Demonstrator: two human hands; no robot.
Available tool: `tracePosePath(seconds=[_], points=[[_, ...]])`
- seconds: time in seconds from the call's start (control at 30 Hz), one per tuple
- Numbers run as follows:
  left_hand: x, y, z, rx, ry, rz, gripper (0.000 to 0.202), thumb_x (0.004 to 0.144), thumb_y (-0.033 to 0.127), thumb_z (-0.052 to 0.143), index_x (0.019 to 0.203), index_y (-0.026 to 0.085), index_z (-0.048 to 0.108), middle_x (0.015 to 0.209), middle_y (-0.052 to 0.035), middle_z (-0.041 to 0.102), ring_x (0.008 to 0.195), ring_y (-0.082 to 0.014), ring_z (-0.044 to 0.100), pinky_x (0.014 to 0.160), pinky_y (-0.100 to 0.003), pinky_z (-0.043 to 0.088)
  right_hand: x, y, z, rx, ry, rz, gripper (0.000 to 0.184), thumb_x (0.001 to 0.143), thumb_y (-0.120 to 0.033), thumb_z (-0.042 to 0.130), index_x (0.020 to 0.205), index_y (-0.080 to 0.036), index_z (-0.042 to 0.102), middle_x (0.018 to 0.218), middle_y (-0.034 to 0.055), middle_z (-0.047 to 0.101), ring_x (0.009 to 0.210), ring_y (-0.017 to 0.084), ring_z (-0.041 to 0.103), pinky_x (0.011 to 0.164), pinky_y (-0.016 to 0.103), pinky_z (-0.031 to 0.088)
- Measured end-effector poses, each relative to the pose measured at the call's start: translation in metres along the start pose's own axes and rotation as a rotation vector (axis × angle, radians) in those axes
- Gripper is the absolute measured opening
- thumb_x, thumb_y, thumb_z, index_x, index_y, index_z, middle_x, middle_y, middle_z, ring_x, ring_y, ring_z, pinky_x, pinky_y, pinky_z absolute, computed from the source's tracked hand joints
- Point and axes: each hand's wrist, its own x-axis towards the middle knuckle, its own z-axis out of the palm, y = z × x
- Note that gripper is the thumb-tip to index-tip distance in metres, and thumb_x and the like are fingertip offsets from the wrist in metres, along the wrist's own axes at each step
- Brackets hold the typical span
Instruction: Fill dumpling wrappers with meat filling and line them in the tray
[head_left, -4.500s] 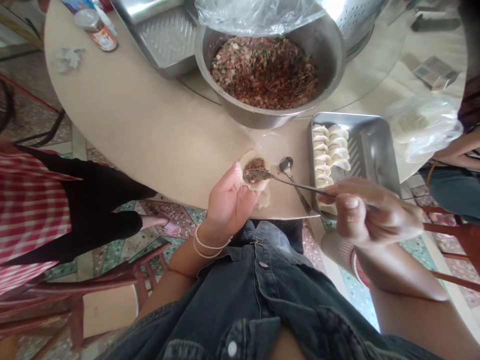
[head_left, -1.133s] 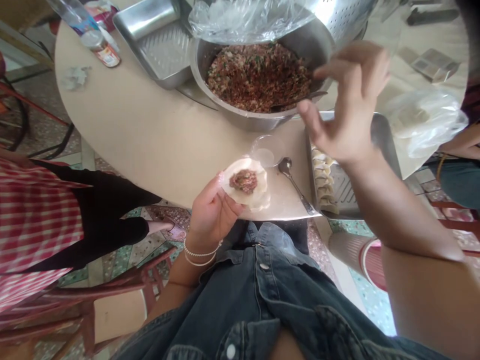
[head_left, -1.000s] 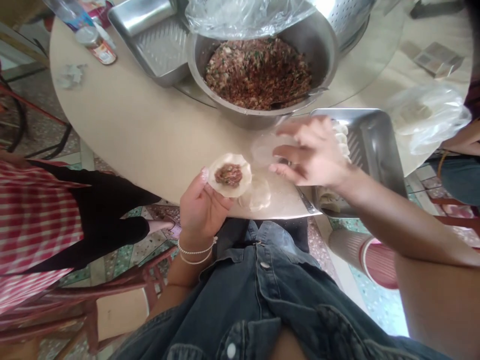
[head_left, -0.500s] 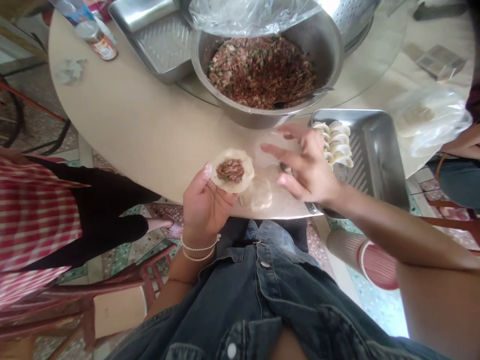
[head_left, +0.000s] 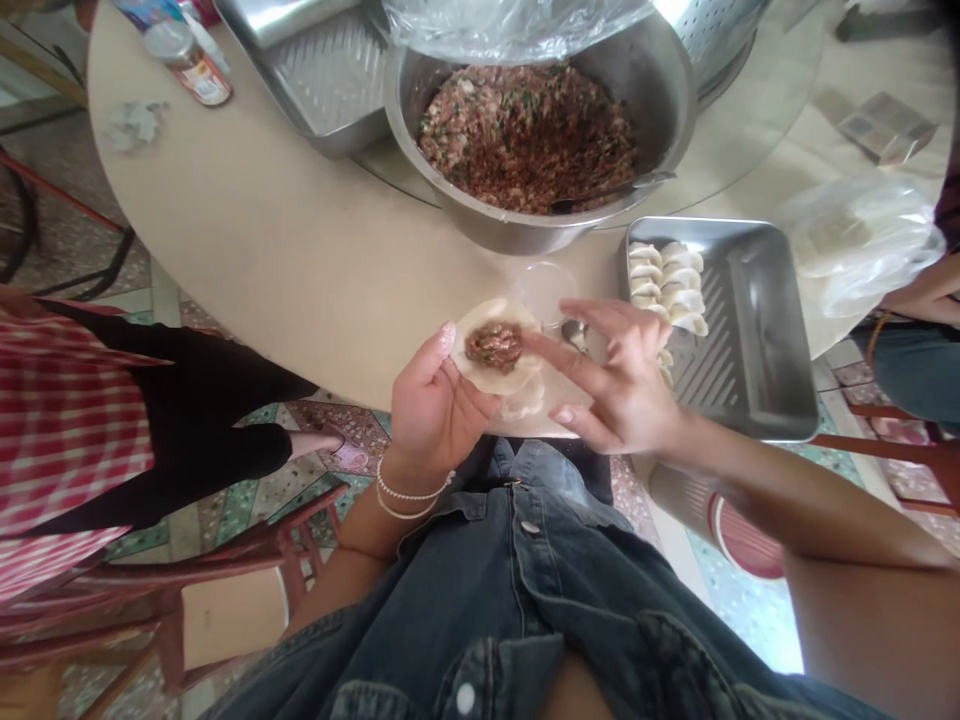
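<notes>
My left hand (head_left: 442, 405) holds a round dumpling wrapper (head_left: 476, 375), its thumb on the rim and its fingers beneath. A lump of meat filling (head_left: 495, 346) sits in the wrapper's middle. My right hand (head_left: 626, 380) is open, fingers apart, with the index fingertip at the filling's right edge; whether it touches is hard to tell. Beneath the held wrapper, more wrappers (head_left: 523, 400) lie at the table's edge. A small clear round dish (head_left: 549, 290) stands just beyond my hands, and a spoon (head_left: 576, 333) shows beside my right fingers.
A large steel bowl (head_left: 517, 235) of minced filling stands ahead, with plastic film over its far rim. Rows of folded dumplings (head_left: 682, 285) lie in a metal tray (head_left: 757, 330) on the right. Another tray (head_left: 322, 100) is at the back left. A person in a checked garment (head_left: 75, 410) is at left.
My left hand has moved right with the filled wrapper. My right hand has come down, bringing its index finger to the wrapper's right side.
</notes>
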Motion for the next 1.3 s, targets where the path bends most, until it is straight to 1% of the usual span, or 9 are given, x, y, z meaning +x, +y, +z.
tracePosePath(seconds=[0.17, 0.33, 0.43, 0.53, 0.63, 0.77, 1.1, 1.2, 1.3], points=[[-0.001, 0.0, -0.003, -0.027, 0.115, 0.065, 0.038, 0.095, 0.03, 0.036, 0.101, 0.011, 0.069, 0.11, -0.0126, 0.073, 0.131, -0.0299, 0.052, 0.112, -0.048, 0.042, 0.02, 0.02, 0.001, 0.034, -0.064, 0.148, 0.063, 0.093, -0.064, 0.023, 0.125, -0.028, 0.062, 0.132, 0.0118, 0.051, 0.118, 0.032, 0.047, 0.093, 0.053, 0.035], [-0.003, 0.002, -0.005, -0.019, 0.135, 0.108, 0.04, 0.095, 0.031, 0.037, 0.119, 0.012, 0.063, 0.12, -0.0127, 0.069, 0.134, -0.0285, 0.049, 0.113, -0.047, 0.04, 0.042, 0.045, 0.023, 0.038, -0.3, 0.312, 0.076, 0.09, -0.071, 0.017, 0.091, -0.022, 0.075, 0.137, 0.0122, 0.048, 0.125, 0.037, 0.04, 0.096, 0.06, 0.033], [-0.004, 0.003, -0.006, -0.029, 0.117, 0.1, 0.042, 0.096, 0.032, 0.036, 0.124, 0.013, 0.061, 0.121, -0.0119, 0.069, 0.134, -0.0284, 0.049, 0.112, -0.048, 0.041, 0.043, 0.048, 0.029, 0.045, -0.318, 0.304, 0.079, 0.089, -0.071, 0.013, 0.092, -0.022, 0.075, 0.136, 0.0119, 0.049, 0.126, 0.037, 0.04, 0.097, 0.062, 0.032], [-0.004, 0.003, -0.007, -0.039, 0.117, 0.098, 0.042, 0.096, 0.033, 0.035, 0.122, 0.013, 0.061, 0.119, -0.0116, 0.07, 0.134, -0.0283, 0.049, 0.112, -0.047, 0.041, 0.034, 0.039, 0.022, 0.033, -0.143, 0.284, 0.07, 0.092, -0.066, 0.017, 0.104, -0.026, 0.073, 0.131, 0.0107, 0.051, 0.12, 0.034, 0.043, 0.095, 0.058, 0.034], [-0.002, 0.002, -0.007, -0.045, 0.115, 0.098, 0.041, 0.096, 0.033, 0.035, 0.115, 0.012, 0.064, 0.118, -0.0121, 0.07, 0.134, -0.029, 0.048, 0.113, -0.047, 0.041, 0.02, 0.024, 0.01, 0.02, 0.005, 0.128, 0.057, 0.093, -0.061, 0.026, 0.127, -0.031, 0.061, 0.134, 0.0094, 0.048, 0.116, 0.033, 0.045, 0.093, 0.055, 0.035], [-0.001, -0.004, -0.001, -0.045, 0.052, 0.01, 0.041, 0.096, 0.034, 0.035, 0.105, 0.011, 0.067, 0.116, -0.0128, 0.071, 0.135, -0.0295, 0.047, 0.113, -0.048, 0.04, 0.01, 0.011, 0.005, 0.0, -0.082, 0.071, 0.061, 0.092, -0.064, 0.026, 0.141, -0.034, 0.047, 0.143, 0.0083, 0.04, 0.124, 0.037, 0.04, 0.095, 0.057, 0.032], [-0.006, -0.008, 0.0, -0.071, -0.019, -0.084, 0.046, 0.099, 0.034, 0.027, 0.109, 0.011, 0.066, 0.118, -0.0134, 0.07, 0.133, -0.0279, 0.05, 0.114, -0.048, 0.039, 0.033, 0.004, 0.001, 0.263, -0.154, 0.114, 0.067, 0.093, -0.064, 0.015, 0.126, -0.031, 0.062, 0.14, 0.0086, 0.044, 0.125, 0.032, 0.044, 0.1, 0.055, 0.034], [-0.009, -0.005, -0.006, -0.068, -0.013, -0.011, 0.046, 0.098, 0.037, 0.03, 0.111, 0.01, 0.065, 0.115, -0.0136, 0.071, 0.133, -0.0288, 0.05, 0.114, -0.048, 0.038, 0.04, 0.014, 0.004, 0.189, -0.113, 0.236, 0.075, 0.093, -0.065, 0.01, 0.109, -0.026, 0.071, 0.13, 0.0108, 0.052, 0.119, 0.031, 0.046, 0.097, 0.055, 0.035], [-0.011, -0.001, -0.011, -0.036, 0.025, 0.081, 0.047, 0.097, 0.04, 0.032, 0.118, 0.011, 0.062, 0.119, -0.0124, 0.07, 0.135, -0.0293, 0.047, 0.115, -0.048, 0.037, 0.043, 0.029, 0.018, 0.03, -0.208, 0.351, 0.08, 0.091, -0.069, 0.011, 0.087, -0.02, 0.074, 0.126, 0.013, 0.055, 0.12, 0.034, 0.044, 0.095, 0.057, 0.034]])
